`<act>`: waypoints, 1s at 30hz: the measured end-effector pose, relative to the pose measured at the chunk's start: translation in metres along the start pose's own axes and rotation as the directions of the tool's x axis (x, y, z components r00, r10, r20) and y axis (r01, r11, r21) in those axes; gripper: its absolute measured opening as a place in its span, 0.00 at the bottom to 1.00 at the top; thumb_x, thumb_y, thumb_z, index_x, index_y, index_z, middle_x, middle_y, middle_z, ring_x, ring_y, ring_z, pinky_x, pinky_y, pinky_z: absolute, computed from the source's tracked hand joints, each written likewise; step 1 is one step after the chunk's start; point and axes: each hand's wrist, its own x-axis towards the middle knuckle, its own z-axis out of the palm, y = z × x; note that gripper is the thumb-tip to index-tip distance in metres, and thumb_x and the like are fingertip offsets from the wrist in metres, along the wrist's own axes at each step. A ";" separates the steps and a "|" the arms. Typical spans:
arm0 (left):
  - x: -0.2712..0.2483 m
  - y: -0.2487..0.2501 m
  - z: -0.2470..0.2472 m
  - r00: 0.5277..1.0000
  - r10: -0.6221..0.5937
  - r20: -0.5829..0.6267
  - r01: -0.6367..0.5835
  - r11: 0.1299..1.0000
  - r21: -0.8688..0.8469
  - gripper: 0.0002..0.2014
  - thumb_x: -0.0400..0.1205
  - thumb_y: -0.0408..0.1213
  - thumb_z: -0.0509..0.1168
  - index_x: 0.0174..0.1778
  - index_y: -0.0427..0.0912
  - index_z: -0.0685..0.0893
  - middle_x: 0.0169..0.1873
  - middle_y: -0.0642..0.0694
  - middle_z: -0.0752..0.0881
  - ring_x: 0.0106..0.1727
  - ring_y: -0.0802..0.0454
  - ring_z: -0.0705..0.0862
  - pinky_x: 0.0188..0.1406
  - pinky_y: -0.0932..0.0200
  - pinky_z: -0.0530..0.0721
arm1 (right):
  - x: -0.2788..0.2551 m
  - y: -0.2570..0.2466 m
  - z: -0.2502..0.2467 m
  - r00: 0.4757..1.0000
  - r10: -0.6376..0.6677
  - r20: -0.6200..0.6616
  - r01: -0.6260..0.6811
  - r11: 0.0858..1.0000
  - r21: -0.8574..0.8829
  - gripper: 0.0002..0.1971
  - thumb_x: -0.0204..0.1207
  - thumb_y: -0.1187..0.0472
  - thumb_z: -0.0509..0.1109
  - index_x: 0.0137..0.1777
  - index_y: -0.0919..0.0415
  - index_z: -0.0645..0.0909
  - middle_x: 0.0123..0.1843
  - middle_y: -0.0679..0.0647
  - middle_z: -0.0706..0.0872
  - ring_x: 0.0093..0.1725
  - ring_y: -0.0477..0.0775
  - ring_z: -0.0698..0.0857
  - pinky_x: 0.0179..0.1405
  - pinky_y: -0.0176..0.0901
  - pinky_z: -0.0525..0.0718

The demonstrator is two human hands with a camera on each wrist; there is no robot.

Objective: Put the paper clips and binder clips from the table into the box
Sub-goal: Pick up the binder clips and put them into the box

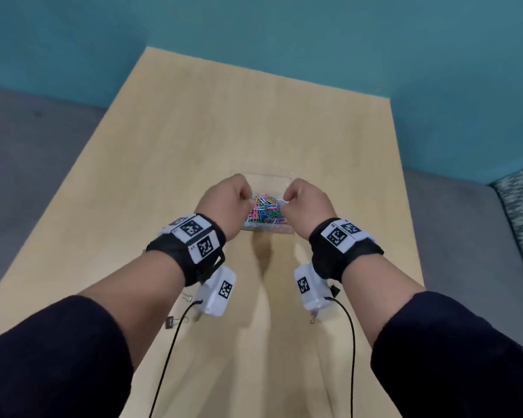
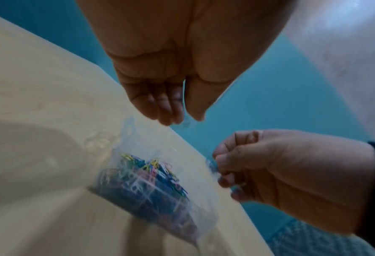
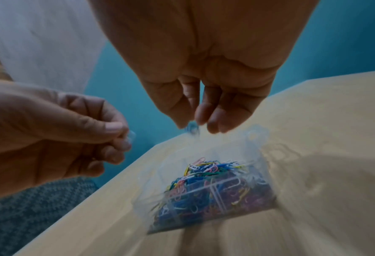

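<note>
Dark sleeves (image 1: 58,357) and forearms, each with a black wrist strap carrying white coded tags and a white camera unit with a black cable.

Binder clips, loose on table (image 1: 284,122): one black-bodied (image 1: 171,322) near the left forearm; one wire handle (image 1: 187,297) just beyond it; one small clip (image 1: 312,318) under the right camera unit.

Left hand (image 1: 225,196): raised over the box's left side, fingertips (image 2: 171,119) and thumb pressed together on a small pale item, too blurred to identify.

Right hand (image 1: 307,200): raised over the box's right side, fingers curled, thumb and fingertips (image 3: 204,119) pinching a small bluish item, likewise blurred.

Box (image 1: 266,229): clear plastic, open, mid-table between the hands, divided inside.

Paper clips (image 1: 264,211): multicoloured, heaped in the box.

Surroundings: teal wall, grey floor.
</note>
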 end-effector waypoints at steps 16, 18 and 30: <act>-0.055 -0.140 -0.064 0.886 -0.446 0.124 0.317 0.780 0.539 0.15 0.72 0.44 0.74 0.46 0.48 0.74 0.45 0.45 0.74 0.37 0.48 0.80 0.35 0.56 0.78 | -0.021 0.082 0.009 0.951 0.232 0.205 -0.098 0.854 -0.510 0.07 0.74 0.69 0.61 0.48 0.60 0.67 0.40 0.57 0.77 0.40 0.61 0.79 0.34 0.47 0.75; -0.058 -0.140 -0.056 0.898 -0.431 0.085 0.332 0.793 0.512 0.12 0.73 0.39 0.72 0.42 0.47 0.73 0.43 0.45 0.74 0.36 0.47 0.80 0.32 0.57 0.75 | -0.020 0.078 0.009 0.945 0.250 0.209 -0.116 0.858 -0.500 0.09 0.72 0.71 0.62 0.47 0.61 0.67 0.36 0.55 0.76 0.35 0.58 0.78 0.30 0.45 0.73; -0.066 -0.139 -0.066 0.895 -0.443 -0.044 0.422 0.812 0.403 0.05 0.71 0.30 0.66 0.35 0.40 0.74 0.31 0.41 0.82 0.32 0.44 0.80 0.25 0.58 0.71 | -0.045 0.116 -0.016 0.940 0.322 0.110 -0.324 0.946 0.003 0.09 0.74 0.68 0.57 0.41 0.59 0.79 0.36 0.58 0.87 0.35 0.59 0.84 0.39 0.48 0.83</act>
